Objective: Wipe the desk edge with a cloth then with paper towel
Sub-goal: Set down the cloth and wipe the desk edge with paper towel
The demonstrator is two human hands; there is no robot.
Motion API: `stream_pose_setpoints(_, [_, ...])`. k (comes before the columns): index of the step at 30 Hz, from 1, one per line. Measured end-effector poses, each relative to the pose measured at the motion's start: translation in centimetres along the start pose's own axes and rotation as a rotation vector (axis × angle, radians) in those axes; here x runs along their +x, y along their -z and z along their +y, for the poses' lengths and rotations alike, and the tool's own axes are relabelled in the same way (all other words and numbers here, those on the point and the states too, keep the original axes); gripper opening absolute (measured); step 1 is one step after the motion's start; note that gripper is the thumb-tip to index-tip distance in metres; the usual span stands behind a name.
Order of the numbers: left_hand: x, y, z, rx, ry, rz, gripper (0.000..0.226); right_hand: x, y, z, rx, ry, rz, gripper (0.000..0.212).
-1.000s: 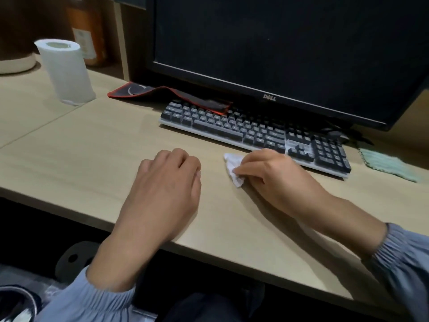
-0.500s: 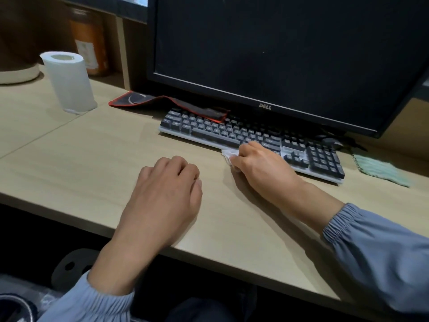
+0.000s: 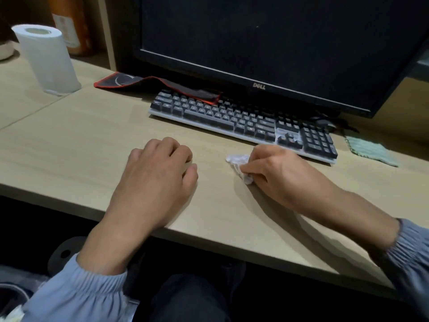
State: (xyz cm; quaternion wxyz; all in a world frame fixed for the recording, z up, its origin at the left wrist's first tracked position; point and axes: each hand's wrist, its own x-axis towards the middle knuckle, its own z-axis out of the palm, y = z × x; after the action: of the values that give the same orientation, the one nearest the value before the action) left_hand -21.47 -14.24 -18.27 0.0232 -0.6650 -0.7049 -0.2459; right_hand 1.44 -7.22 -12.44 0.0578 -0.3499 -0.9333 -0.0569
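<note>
Right hand (image 3: pixel 278 175): drawn back from the front of the keyboard (image 3: pixel 232 119) toward the person. Fingers and thumb are clamped on a crumpled paper towel (image 3: pixel 239 167), pressed to the table (image 3: pixel 69 147) just short of the keyboard. Likely a back-and-forth paper-towel pass, second stage of the task.

Left hand (image 3: pixel 160 177): unmoved. Rests knuckles up on the table, fingers loosely curled, holding nothing, apart from the towel.

Cloth (image 3: pixel 371 151): green, lying loose at far right beyond the keyboard's end. Probably finished with.

Roll (image 3: pixel 46 59): white, upright, far left.

Mat (image 3: pixel 162 86): red-edged, under the dark monitor (image 3: pixel 278 43).

Obstructions: the keyboard limits forward strokes; the left hand lies in any leftward sweep.
</note>
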Motion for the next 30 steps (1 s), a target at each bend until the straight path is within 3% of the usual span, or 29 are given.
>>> stream_pose_setpoints(4, [0.0,0.0,0.1,-0.006,0.008,-0.004,0.029,-2.9,0.3,-1.7,0.102,0.068,-0.023,0.019])
stream_pose_setpoints(9, [-0.1,0.1,0.0,-0.006,0.000,0.003,0.029,0.2,-0.3,2.2,0.070,-0.083,0.061,0.016])
stream_pose_setpoints(12, [-0.2,-0.1,0.0,-0.007,-0.001,0.015,0.027,-2.2,-0.3,-0.9,0.118,-0.003,0.071,0.021])
stream_pose_setpoints(15, [-0.1,-0.3,0.0,-0.004,0.001,0.040,0.025,-5.6,0.5,-4.3,0.179,0.136,-0.046,0.027])
stream_pose_setpoints(18, [-0.1,-0.4,0.0,-0.001,0.001,0.040,0.025,-4.7,0.5,-3.0,0.194,0.102,-0.017,0.035])
stream_pose_setpoints(22, [-0.1,-0.2,0.0,0.012,-0.007,0.039,0.026,-3.7,0.3,-1.9,0.197,0.065,0.061,0.022])
stream_pose_setpoints(26, [0.0,-0.3,-0.1,0.031,0.000,0.038,0.028,-7.3,0.0,-4.8,0.240,0.187,0.040,0.014])
stream_pose_setpoints(30, [0.1,-0.3,0.0,0.026,-0.011,0.043,0.030,-7.8,-0.8,-4.0,0.304,0.199,0.096,0.021])
